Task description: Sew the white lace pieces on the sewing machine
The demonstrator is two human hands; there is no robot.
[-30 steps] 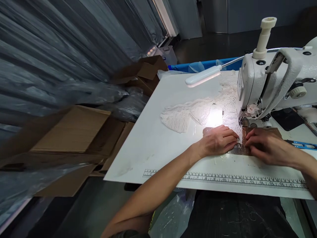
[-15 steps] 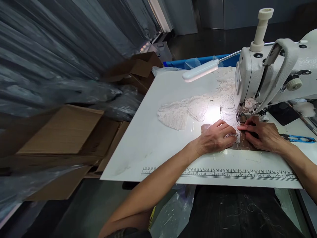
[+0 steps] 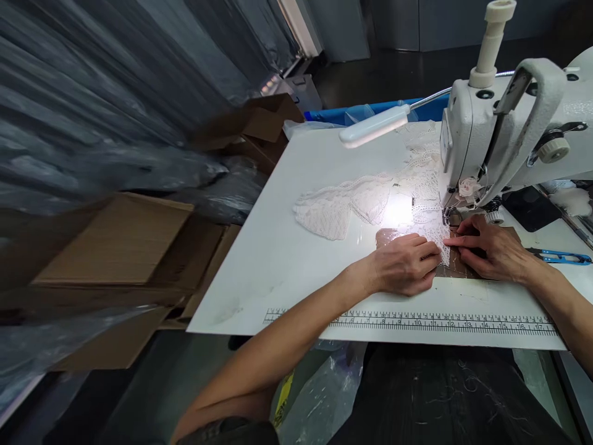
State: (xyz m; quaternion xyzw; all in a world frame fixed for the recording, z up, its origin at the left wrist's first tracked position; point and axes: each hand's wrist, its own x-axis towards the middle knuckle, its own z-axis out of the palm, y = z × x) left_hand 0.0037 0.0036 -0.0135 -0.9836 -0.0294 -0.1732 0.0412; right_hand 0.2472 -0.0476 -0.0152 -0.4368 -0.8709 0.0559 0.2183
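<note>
Presently count one sewing machine (image 3: pixel 469 139), one blue snips (image 3: pixel 562 258). Find left hand (image 3: pixel 406 266), fingers bunched at lace (image 3: pixel 434 233), grip unclear; right hand (image 3: pixel 493 250), fingers apart.

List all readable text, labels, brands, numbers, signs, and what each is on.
"6 7 8 9 10 11 12 13 14 15 16 17": lower row, ruler scale on the table.
Upper-row and far-left ruler figures: too small to read.
Yellow strip below the table: marks too blurred.
Sewing machine: no readable brand.
</note>
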